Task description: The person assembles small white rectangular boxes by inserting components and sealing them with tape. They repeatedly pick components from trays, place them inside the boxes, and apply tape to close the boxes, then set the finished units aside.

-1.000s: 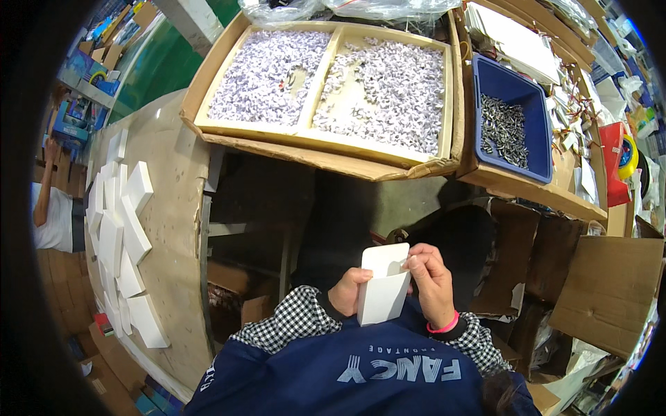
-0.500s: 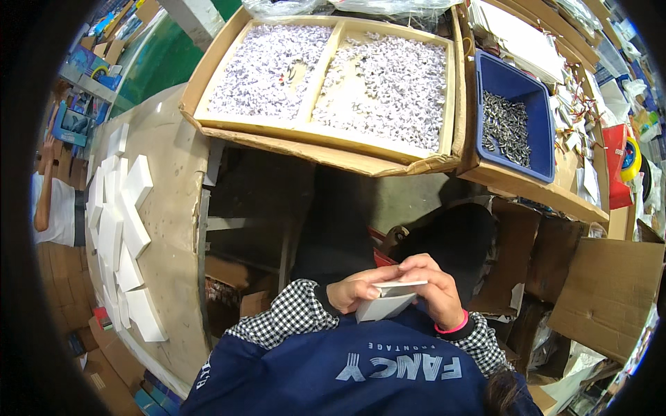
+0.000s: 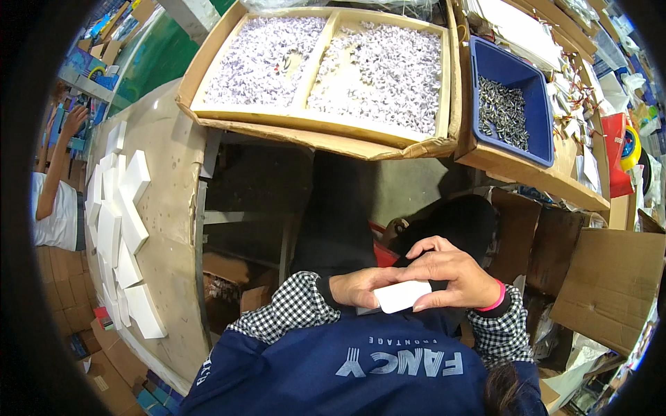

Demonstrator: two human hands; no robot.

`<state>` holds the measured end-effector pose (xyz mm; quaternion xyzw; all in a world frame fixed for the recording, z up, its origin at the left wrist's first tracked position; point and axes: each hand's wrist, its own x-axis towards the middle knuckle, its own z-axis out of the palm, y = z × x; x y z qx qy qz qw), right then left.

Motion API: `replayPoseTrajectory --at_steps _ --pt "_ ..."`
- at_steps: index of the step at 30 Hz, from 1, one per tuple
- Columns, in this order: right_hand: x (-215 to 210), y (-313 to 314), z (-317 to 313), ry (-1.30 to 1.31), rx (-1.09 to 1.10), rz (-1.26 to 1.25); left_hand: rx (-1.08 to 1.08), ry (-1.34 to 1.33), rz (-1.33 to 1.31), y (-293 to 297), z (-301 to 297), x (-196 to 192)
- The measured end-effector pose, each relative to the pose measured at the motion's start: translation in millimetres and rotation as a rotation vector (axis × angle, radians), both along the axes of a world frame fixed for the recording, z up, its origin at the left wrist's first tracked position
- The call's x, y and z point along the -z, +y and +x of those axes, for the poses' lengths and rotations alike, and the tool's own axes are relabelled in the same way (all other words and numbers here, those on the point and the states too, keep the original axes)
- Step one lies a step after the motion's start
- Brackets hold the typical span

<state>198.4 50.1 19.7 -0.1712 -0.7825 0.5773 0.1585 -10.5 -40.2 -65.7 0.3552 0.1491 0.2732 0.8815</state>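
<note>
In front of my navy apron, a small white rectangular piece (image 3: 402, 297) with rounded corners shows its flat, bright face. My left hand (image 3: 362, 287) grips its left end, thumb at the edge. On the other side my right hand (image 3: 444, 274) has its thumb against the lower right corner and its fingers along the top edge, the forefinger lifted. Under the left end a greyish-white edge (image 3: 366, 311) peeks out; whether it belongs to the same piece I cannot tell. The undersides of both hands are hidden.
Ahead, a divided wooden tray (image 3: 319, 66) holds many small white bits. Beside it stands a blue bin (image 3: 548, 125) of small metal parts. Flat white pieces (image 3: 128, 229) lie heaped on the left table (image 3: 177, 229). Open cardboard boxes (image 3: 610, 277) are at right; another person (image 3: 55, 208) is far left.
The white piece has turned, so its broad face shows instead of a block with a raised thin panel. My right hand has shifted right. The other person's hand has come up.
</note>
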Motion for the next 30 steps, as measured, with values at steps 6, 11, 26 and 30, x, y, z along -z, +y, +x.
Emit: replayPoseTrajectory --at_steps 6,11,26,30 --pt "-1 4 -10 0.092 0.001 0.263 -0.064 -0.078 0.001 0 -1 -3" --pt "1 -7 -11 0.093 0.065 0.234 -0.052 -0.048 0.013 -1 0 1" --pt "12 -35 -15 0.036 0.399 0.01 -0.108 -0.089 -0.025 -4 2 1" --pt "6 -34 -15 -0.029 0.383 0.072 -0.107 -0.084 -0.039 -5 3 3"
